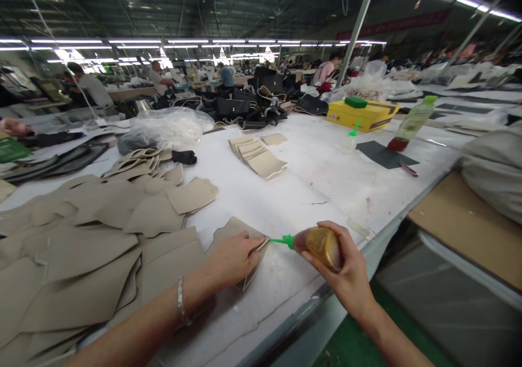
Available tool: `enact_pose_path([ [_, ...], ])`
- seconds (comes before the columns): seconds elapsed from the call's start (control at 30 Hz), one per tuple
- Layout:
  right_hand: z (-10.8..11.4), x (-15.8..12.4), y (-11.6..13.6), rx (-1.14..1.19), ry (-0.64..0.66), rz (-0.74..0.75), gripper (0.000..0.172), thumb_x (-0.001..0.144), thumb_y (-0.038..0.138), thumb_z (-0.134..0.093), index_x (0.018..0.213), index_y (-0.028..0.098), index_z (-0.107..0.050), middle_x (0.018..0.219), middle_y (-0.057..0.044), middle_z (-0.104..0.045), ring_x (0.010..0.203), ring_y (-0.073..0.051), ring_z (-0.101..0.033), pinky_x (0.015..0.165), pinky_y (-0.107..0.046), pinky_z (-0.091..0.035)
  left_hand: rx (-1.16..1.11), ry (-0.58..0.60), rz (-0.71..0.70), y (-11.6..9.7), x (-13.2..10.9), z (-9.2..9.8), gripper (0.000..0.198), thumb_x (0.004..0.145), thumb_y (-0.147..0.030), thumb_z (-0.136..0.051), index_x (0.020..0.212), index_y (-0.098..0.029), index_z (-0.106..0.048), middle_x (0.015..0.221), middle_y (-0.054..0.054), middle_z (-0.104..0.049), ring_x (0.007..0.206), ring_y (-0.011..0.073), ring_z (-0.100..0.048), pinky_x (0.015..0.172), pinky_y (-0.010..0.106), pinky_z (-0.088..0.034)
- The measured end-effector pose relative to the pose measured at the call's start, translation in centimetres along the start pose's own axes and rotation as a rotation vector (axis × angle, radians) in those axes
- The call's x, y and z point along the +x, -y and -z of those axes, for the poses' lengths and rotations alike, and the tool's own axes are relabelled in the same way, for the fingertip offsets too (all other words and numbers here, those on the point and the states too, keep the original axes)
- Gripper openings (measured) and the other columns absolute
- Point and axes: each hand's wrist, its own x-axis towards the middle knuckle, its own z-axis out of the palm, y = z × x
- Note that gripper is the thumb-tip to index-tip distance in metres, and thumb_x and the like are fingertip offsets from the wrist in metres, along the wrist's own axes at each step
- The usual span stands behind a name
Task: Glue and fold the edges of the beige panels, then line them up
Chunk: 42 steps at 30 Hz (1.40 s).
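Note:
My right hand is wrapped around a squeeze bottle of amber liquid, tipped on its side. Its thin green nozzle points left and meets the edge of a beige leather-like piece. On that piece rests my left hand, its fingers closed at the right-hand corner, close to the nozzle tip. Whether the thumb goes under the piece is hidden. Left of this hand, many similar beige pieces lie in an overlapping heap. Farther back, a small fanned stack of beige pieces lies on the white table.
A yellow box, a second green-nozzled bottle, a green-capped bottle and a dark sheet occupy the back right. Clear plastic bags and black bags lie behind. Beyond the right table edge sits a cardboard-topped stack.

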Motion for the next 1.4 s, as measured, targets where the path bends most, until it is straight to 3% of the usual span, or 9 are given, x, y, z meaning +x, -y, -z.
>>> enact_pose_path([
  [0.2, 0.0, -1.2, 0.4, 0.093, 0.096, -0.1, 0.045, 0.08, 0.042, -0.073, 0.116, 0.028, -0.051, 0.1, -0.001, -0.058, 0.086, -0.021, -0.057, 0.076, -0.03, -0.048, 0.002, 0.017, 0.003, 0.0, -0.2, 0.2, 0.042, 0.093, -0.025, -0.033, 0.129, -0.032, -0.054, 0.093, 0.003, -0.062, 0.086, 0.0203, -0.063, 0.077, 0.031, -0.046],
  [0.37, -0.2, -1.3, 0.5, 0.108, 0.042, -0.134, 0.046, 0.078, 0.043, -0.074, 0.115, 0.026, -0.051, 0.1, -0.002, -0.057, 0.086, -0.021, -0.056, 0.073, -0.028, -0.047, -0.006, 0.023, -0.003, 0.0, -0.4, 0.1, 0.042, 0.095, -0.029, -0.032, 0.131, -0.032, -0.052, 0.097, 0.003, -0.062, 0.087, 0.0211, -0.063, 0.078, 0.032, -0.047],
  [0.53, -0.1, -2.1, 0.7, 0.191, 0.177, -0.192, 0.047, 0.079, 0.043, -0.073, 0.117, 0.027, -0.05, 0.093, 0.0, -0.057, 0.079, -0.019, -0.056, 0.069, -0.027, -0.048, -0.017, 0.037, 0.026, 0.0, -0.5, 0.1, 0.045, 0.095, -0.031, -0.031, 0.137, -0.03, -0.047, 0.102, 0.004, -0.061, 0.088, 0.0215, -0.064, 0.081, 0.034, -0.048],
  [0.67, 0.0, -2.6, 0.9, 0.157, 0.097, -0.189, 0.047, 0.079, 0.044, -0.073, 0.115, 0.025, -0.051, 0.095, -0.001, -0.057, 0.082, -0.02, -0.056, 0.071, -0.028, -0.047, -0.015, 0.041, 0.027, 0.0, -0.5, 0.0, 0.044, 0.096, -0.034, -0.03, 0.136, -0.029, -0.048, 0.103, 0.005, -0.061, 0.088, 0.0219, -0.064, 0.081, 0.034, -0.048],
  [0.8, -0.2, -3.1, 1.1, 0.222, 0.216, -0.199, 0.048, 0.079, 0.042, -0.073, 0.117, 0.026, -0.049, 0.093, 0.0, -0.057, 0.078, -0.019, -0.057, 0.068, -0.026, -0.048, 0.001, 0.039, 0.039, 0.1, -0.6, -0.1, 0.045, 0.096, -0.033, -0.031, 0.138, -0.028, -0.045, 0.105, 0.005, -0.061, 0.086, 0.0211, -0.064, 0.082, 0.033, -0.048],
  [0.97, -0.5, -3.7, 1.2, 0.206, 0.134, -0.218, 0.047, 0.079, 0.042, -0.073, 0.117, 0.027, -0.049, 0.097, 0.0, -0.056, 0.082, -0.018, -0.056, 0.072, -0.025, -0.048, -0.005, 0.043, 0.039, 0.1, -0.7, -0.2, 0.044, 0.096, -0.034, -0.03, 0.137, -0.028, -0.045, 0.105, 0.005, -0.06, 0.087, 0.0208, -0.064, 0.083, 0.033, -0.048],
  [1.1, -0.6, -4.2, 1.2, 0.264, 0.223, -0.198, 0.048, 0.079, 0.042, -0.073, 0.119, 0.028, -0.048, 0.096, 0.0, -0.057, 0.082, -0.018, -0.057, 0.071, -0.024, -0.049, -0.012, 0.048, 0.036, 0.2, -0.6, -0.2, 0.046, 0.096, -0.035, -0.031, 0.14, -0.027, -0.043, 0.107, 0.006, -0.06, 0.091, 0.0219, -0.063, 0.085, 0.035, -0.048],
  [1.23, -0.6, -4.4, 1.2, 0.242, 0.142, -0.246, 0.049, 0.079, 0.041, -0.073, 0.119, 0.027, -0.048, 0.095, 0.0, -0.057, 0.08, -0.019, -0.057, 0.071, -0.025, -0.049, -0.033, 0.04, 0.037, 0.3, -0.7, -0.3, 0.046, 0.097, -0.036, -0.03, 0.14, -0.028, -0.042, 0.108, 0.006, -0.059, 0.091, 0.0211, -0.063, 0.086, 0.034, -0.047],
  [1.4, -0.4, -4.5, 1.0, 0.389, 0.278, -0.249, 0.052, 0.08, 0.039, -0.073, 0.122, 0.029, -0.044, 0.105, -0.003, -0.06, 0.09, -0.022, -0.06, 0.075, -0.029, -0.05, -0.043, 0.067, 0.059, 0.2, -0.7, -0.2, 0.046, 0.097, -0.037, -0.03, 0.141, -0.028, -0.041, 0.11, 0.006, -0.059, 0.094, 0.0213, -0.062, 0.088, 0.034, -0.046],
])
